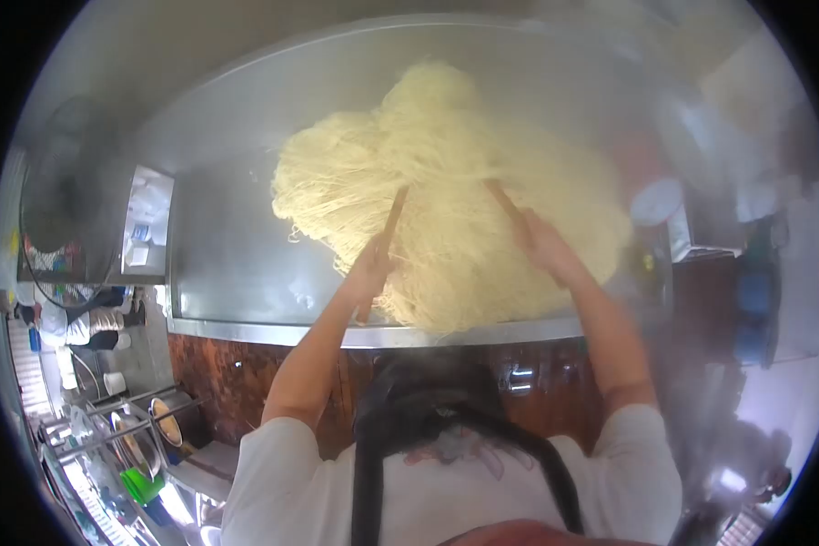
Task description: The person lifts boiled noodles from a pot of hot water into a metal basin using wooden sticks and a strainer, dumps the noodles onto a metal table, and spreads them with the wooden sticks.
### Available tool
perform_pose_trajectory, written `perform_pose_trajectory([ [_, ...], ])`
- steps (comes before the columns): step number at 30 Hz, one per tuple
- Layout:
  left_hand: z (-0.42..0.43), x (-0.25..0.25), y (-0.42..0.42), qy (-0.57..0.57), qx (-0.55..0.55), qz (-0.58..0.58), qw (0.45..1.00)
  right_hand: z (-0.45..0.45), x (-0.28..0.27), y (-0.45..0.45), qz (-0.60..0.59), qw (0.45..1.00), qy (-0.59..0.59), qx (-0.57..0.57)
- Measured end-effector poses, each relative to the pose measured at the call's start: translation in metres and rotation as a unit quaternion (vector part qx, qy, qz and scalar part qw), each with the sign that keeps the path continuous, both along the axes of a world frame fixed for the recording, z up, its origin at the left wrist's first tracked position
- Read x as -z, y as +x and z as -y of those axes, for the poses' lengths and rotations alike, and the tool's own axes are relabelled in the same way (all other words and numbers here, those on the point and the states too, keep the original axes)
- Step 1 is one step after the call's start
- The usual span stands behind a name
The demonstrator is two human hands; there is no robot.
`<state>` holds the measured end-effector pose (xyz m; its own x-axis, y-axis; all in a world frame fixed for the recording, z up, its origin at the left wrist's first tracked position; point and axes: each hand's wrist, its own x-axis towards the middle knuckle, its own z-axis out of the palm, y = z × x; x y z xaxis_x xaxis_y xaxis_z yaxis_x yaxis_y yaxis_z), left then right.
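Note:
A large mound of pale yellow noodles [446, 246] is heaped on a metal table [232, 264], with steam hazing the view. My left hand [370, 269] is wrapped round a wooden stick [394, 221], whose far end meets the noodles. In my right hand [544, 244] is a second wooden stick [505, 202], its tip also in the heap. Both sticks slant away from me, and their tips are apart. Noodle strands cover whatever part of the sticks lies inside the mound.
A raised metal rim [255, 334] runs along the table's near edge. A fan [68, 196] stands at left, with another person [82, 320] beyond it. Racks with pots [168, 420] are at lower left. A white container [657, 202] is beside the table at right.

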<state>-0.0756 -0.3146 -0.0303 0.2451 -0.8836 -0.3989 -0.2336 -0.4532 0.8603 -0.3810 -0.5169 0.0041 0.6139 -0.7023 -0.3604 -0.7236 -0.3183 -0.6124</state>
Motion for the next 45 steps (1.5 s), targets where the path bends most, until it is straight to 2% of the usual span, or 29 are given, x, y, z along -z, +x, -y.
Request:
perform_pose_trajectory([
  [2,-0.004,0.038,-0.01,-0.16,0.034,0.16,0.973,-0.046,0.028,0.014,0.001,1.0,-0.003,-0.001],
  [4,0.025,0.027,-0.011,-0.167,0.013,0.13,0.977,-0.083,0.031,0.072,-0.036,0.993,-0.1,-0.06],
  [6,0.037,-0.044,-0.011,0.027,-0.053,-0.119,0.991,-0.072,-0.049,0.127,-0.067,0.992,0.103,0.02],
  [7,0.024,-0.068,0.004,-0.031,-0.075,-0.173,0.982,-0.07,-0.07,0.132,-0.059,0.998,0.028,0.019],
  [9,-0.012,-0.086,0.039,-0.066,-0.072,-0.145,0.985,-0.069,-0.108,0.131,-0.03,0.995,-0.095,0.004],
  [10,-0.036,-0.078,0.059,-0.026,-0.06,-0.117,0.991,-0.069,-0.119,0.115,-0.015,0.99,-0.14,-0.01],
  [12,-0.098,-0.08,0.107,0.057,-0.009,-0.062,0.996,-0.051,-0.116,0.055,-0.063,0.984,-0.16,-0.044],
  [13,-0.142,-0.095,0.124,0.076,-0.026,-0.075,0.994,-0.042,-0.117,0.017,-0.18,0.973,-0.136,-0.056],
  [14,-0.179,-0.13,0.135,0.149,-0.071,-0.082,0.983,-0.047,-0.113,-0.039,-0.215,0.956,-0.186,-0.07],
  [15,-0.225,-0.133,0.163,0.181,-0.049,-0.076,0.979,-0.078,-0.174,-0.054,-0.282,0.95,-0.135,-0.027],
  [16,-0.257,-0.158,0.174,0.231,-0.088,-0.066,0.967,-0.102,-0.223,-0.065,-0.29,0.949,-0.118,-0.039],
  [17,-0.287,-0.175,0.187,0.225,-0.091,-0.082,0.967,-0.127,-0.269,-0.042,-0.372,0.925,-0.073,0.02],
  [19,-0.305,-0.164,0.207,0.256,-0.034,0.058,0.964,-0.131,-0.265,-0.047,-0.29,0.951,-0.093,-0.048],
  [21,-0.285,-0.1,0.209,0.215,0.01,0.174,0.961,-0.127,-0.231,-0.021,-0.255,0.957,-0.108,-0.083],
  [23,-0.226,0.01,0.211,0.054,0.016,0.227,0.972,-0.084,-0.098,0.047,-0.309,0.937,-0.106,-0.119],
  [24,-0.177,0.011,0.21,0.069,-0.002,0.161,0.985,-0.077,-0.035,0.094,-0.136,0.979,-0.139,-0.062],
  [25,-0.129,0.011,0.209,0.085,-0.023,0.097,0.991,-0.071,-0.01,0.161,-0.128,0.981,-0.122,-0.085],
  [26,-0.091,0.054,0.222,-0.006,-0.005,0.154,0.988,-0.084,-0.028,0.218,-0.105,0.99,-0.079,-0.052],
  [27,-0.089,0.046,0.227,-0.017,-0.008,0.102,0.995,-0.098,-0.047,0.276,-0.082,0.996,-0.038,-0.018],
  [28,-0.089,0.021,0.232,-0.03,-0.013,0.052,0.998,-0.094,-0.049,0.3,-0.152,0.988,-0.019,-0.019],
  [29,-0.096,0.006,0.238,-0.037,-0.012,0.004,0.999,-0.107,-0.049,0.291,-0.133,0.989,-0.031,-0.051],
  [31,-0.156,0.023,0.239,-0.05,-0.055,-0.083,0.994,-0.128,-0.058,0.257,-0.084,0.987,-0.083,-0.105],
  [33,-0.182,0.041,0.228,-0.049,-0.087,-0.125,0.987,-0.161,0.023,0.223,-0.013,0.977,-0.179,-0.113],
  [35,-0.172,0.048,0.215,-0.062,-0.127,-0.129,0.982,-0.187,0.033,0.281,-0.093,0.995,-0.032,-0.031],
  [36,-0.164,0.023,0.221,-0.037,-0.121,-0.123,0.984,-0.188,0.019,0.306,-0.08,0.995,-0.045,-0.039],
  [39,-0.182,-0.015,0.253,-0.103,-0.155,-0.161,0.969,-0.195,-0.058,0.355,-0.029,0.999,-0.023,-0.027],
  [43,-0.253,-0.014,0.297,-0.018,-0.087,-0.033,0.996,-0.185,-0.116,0.334,-0.076,0.996,-0.036,0.005],
  [44,-0.284,-0.009,0.309,0.019,-0.04,0.016,0.999,-0.163,-0.095,0.288,-0.087,0.988,-0.124,-0.04],
  [45,-0.311,-0.051,0.306,0.114,-0.057,-0.041,0.991,-0.165,-0.124,0.248,-0.178,0.979,-0.095,-0.014],
])
